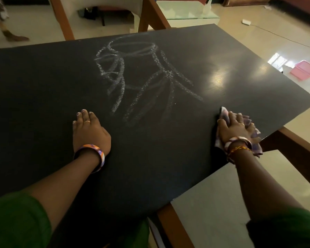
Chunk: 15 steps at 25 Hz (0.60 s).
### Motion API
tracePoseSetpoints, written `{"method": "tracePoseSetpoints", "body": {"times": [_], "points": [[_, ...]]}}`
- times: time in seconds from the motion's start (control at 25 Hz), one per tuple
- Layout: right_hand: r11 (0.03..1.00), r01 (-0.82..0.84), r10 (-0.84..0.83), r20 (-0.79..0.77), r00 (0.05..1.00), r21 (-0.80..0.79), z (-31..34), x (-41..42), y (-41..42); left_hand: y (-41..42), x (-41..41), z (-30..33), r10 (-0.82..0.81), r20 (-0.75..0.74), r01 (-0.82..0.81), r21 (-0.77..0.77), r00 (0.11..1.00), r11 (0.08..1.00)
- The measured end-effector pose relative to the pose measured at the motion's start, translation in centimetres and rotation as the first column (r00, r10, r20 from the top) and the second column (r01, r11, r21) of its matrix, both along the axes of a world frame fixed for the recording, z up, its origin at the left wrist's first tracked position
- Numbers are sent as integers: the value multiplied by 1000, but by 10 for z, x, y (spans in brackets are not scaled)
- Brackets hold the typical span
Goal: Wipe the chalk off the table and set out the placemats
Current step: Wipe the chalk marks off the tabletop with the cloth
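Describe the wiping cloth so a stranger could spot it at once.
Start at the black table with chalk marks across its middle. Follow its right edge toward the near corner: the cloth lies flat under the right hand, the only patterned purple-and-white fabric there.

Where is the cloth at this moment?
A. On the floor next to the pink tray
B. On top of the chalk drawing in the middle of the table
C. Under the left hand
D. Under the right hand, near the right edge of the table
D: the right hand presses the patterned cloth on the black table near its right edge, apart from the chalk drawing, while the left hand lies flat and bare.
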State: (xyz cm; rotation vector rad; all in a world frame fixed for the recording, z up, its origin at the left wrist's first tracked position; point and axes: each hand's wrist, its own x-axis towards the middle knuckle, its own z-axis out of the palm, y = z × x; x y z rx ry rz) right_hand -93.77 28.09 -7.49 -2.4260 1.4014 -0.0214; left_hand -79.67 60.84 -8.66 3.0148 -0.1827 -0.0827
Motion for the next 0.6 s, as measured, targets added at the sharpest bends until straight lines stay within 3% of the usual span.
{"method": "tracePoseSetpoints", "body": {"times": [0.08,0.16,0.28,0.36,0.44,0.52,0.6], "points": [[997,-67,67,-19,998,-30,1,14,31,0,0,0,2,0,-2,2,1000,1000],[961,-273,273,-19,962,-51,0,36,89,0,0,1,0,5,-1,5,1000,1000],[775,-629,630,4,776,-65,-3,56,183,1,-2,3,-10,1,10,-11,1000,1000],[703,-707,708,-11,706,-74,-3,62,188,1,-3,3,-14,4,14,-23,1000,1000],[784,-615,616,-15,788,-81,-6,58,145,2,-2,3,-15,8,15,-28,1000,999],[906,-416,418,0,909,-77,-6,42,88,1,-2,1,-7,13,7,-32,1000,999],[970,-240,240,8,971,-28,-2,27,52,1,-2,0,5,16,-4,-25,1000,1000]]}}
